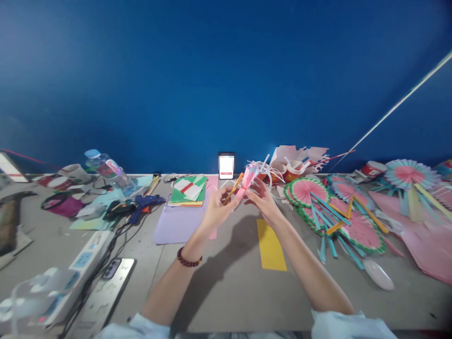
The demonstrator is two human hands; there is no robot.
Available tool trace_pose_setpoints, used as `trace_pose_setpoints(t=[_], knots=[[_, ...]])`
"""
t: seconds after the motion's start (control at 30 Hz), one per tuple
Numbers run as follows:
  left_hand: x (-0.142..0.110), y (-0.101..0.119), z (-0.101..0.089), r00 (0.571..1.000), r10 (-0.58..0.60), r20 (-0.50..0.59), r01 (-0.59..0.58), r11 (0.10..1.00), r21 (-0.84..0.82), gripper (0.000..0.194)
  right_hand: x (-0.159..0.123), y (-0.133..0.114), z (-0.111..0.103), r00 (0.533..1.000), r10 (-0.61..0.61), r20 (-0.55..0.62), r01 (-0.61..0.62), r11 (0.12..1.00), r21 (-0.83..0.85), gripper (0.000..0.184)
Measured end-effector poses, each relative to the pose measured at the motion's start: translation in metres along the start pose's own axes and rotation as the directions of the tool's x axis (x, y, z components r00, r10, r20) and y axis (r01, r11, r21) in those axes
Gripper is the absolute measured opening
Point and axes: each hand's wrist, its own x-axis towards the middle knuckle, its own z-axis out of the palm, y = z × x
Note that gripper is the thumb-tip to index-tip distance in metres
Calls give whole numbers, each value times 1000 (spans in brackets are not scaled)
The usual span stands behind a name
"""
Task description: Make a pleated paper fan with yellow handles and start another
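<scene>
Both hands are raised above the desk around a narrow folded paper (245, 185), pink at the lower end and pale blue at the top. My left hand (221, 205), below a dark beaded bracelet (189, 258), is closed on the paper's lower end. An orange strip (233, 187) rises from between the same fingers. From the other side my right hand (262, 200) curves in, its fingers bent and gripping the folded paper's edge. A yellow paper sheet (271, 245) lies on the desk under my right forearm.
Finished paper fans (310, 192) with blue strips lie right of my hands, near a white computer mouse (378, 274). Coloured sheets (187, 190) rest on purple paper (176, 226). Leftward are a bottle (110, 169), a blue glue gun (146, 205), a phone (109, 294) and a power strip (76, 278).
</scene>
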Motion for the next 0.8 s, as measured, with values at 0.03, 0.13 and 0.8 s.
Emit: trace_pose_setpoints(t=[0.03,0.13,0.8], knots=[[0,0,-1,1000,0,-12,-1,1000,-27,34,1,0,-1,1000,-9,-7,9,1000,-2,59],[2,0,-2,1000,17,-14,-18,994,-105,32,1,-5,-2,996,1,88,-5,999,46,41],[-6,5,6,1000,-17,-12,15,984,-175,33,-29,-2,31,956,236,175,-293,816,499,37]])
